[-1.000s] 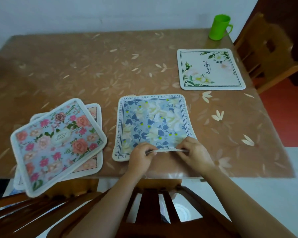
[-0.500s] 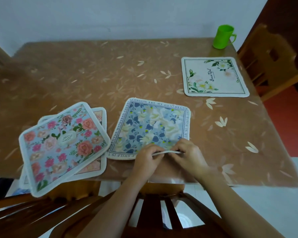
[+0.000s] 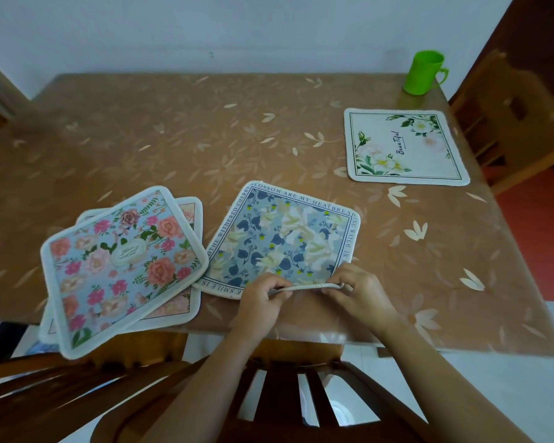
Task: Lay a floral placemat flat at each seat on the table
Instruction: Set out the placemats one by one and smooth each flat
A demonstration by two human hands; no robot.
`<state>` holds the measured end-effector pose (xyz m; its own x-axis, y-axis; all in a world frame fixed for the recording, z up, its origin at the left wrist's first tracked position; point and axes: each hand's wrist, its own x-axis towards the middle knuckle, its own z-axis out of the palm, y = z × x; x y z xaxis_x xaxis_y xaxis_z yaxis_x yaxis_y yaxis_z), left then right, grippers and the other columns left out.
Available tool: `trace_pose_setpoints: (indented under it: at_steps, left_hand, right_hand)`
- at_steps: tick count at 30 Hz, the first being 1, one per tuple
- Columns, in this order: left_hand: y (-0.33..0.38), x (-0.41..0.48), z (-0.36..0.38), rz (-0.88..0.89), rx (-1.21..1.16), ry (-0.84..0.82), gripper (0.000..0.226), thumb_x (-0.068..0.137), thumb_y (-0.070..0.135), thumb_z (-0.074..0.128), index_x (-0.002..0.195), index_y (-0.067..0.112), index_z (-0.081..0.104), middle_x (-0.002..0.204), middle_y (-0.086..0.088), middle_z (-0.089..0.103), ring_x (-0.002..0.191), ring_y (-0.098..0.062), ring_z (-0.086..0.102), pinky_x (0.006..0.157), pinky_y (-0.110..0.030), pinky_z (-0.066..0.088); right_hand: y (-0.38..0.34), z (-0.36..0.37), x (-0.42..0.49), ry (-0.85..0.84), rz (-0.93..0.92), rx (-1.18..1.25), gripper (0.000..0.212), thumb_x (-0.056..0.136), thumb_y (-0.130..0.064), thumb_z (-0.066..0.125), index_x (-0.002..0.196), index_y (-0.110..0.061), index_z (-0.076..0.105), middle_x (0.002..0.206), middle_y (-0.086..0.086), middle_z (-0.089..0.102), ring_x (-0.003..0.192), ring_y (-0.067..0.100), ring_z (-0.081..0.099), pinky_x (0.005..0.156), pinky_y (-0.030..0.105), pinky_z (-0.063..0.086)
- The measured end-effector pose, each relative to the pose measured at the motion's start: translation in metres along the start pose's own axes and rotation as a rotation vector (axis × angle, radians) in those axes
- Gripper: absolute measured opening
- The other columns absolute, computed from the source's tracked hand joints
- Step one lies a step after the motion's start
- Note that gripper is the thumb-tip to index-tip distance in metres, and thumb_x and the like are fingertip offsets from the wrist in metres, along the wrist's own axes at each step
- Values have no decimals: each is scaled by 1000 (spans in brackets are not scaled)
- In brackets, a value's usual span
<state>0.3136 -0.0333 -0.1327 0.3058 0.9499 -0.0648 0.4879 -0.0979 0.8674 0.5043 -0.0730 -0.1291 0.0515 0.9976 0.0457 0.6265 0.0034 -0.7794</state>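
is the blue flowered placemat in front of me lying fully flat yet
Not yet. The blue placemat is spread open, but its near edge is pinched up off the table by the left hand and right hand.

Head view, down over table (image 3: 205,148)

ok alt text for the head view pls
Both hands, left hand and right hand, pinch the near edge of a blue floral placemat on a brown table; a white placemat lies flat far right.
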Motion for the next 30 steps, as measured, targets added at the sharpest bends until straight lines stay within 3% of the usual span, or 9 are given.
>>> trace_pose_setpoints:
  at_steps: [6,11,16,20,25,28,30]
  left_hand:
    - [5,4,18,36,10,-87,7,79,5,65,80,11,66,81,-2,62,77,-13,56,67,-8,39]
    - [18,8,43,103,9,-154,5,78,4,65,81,9,66,75,10,56,72,0,51,65,-3,36]
    - [23,11,56,190,19,-218,6,76,1,66,79,7,67,73,10,55,69,-1,52,66,-5,37]
    - [19,10,54,191,50,-211,7,76,0,66,79,7,66,75,3,58,69,-8,52,64,-4,37]
    - [11,9,32,190,110,-182,9,76,4,68,83,9,66,82,-1,60,76,-10,53,67,-5,38]
    - [11,6,18,202,115,-185,10,74,5,71,83,8,67,82,-6,62,78,-16,57,71,-17,43]
    - [12,5,10,218,118,-168,8,75,3,69,81,7,66,80,-8,61,77,-17,56,70,-21,44]
  right_hand:
    - [11,-16,-12,27,35,-88,11,73,-10,73,67,-7,65,77,11,62,75,25,60,65,40,51]
    - [21,-39,-28,94,122,-119,9,72,-7,74,67,-5,66,78,11,63,75,26,61,66,38,51]
    - [26,-49,-48,115,195,-120,10,71,-9,74,66,-8,65,78,10,64,76,25,60,68,42,52]
    - [27,-44,-46,112,218,-81,13,70,-10,75,64,-12,64,73,3,60,70,19,57,63,34,49]
    - [16,-22,-28,76,134,-36,16,69,-6,75,61,-7,61,67,-1,54,66,17,53,61,23,39]
    - [4,-3,-16,5,54,-42,16,71,-7,74,62,-2,61,69,10,59,66,22,55,59,23,38]
    - [-5,11,-9,-21,13,-21,17,72,-8,73,62,-1,61,68,8,54,64,21,52,59,26,38]
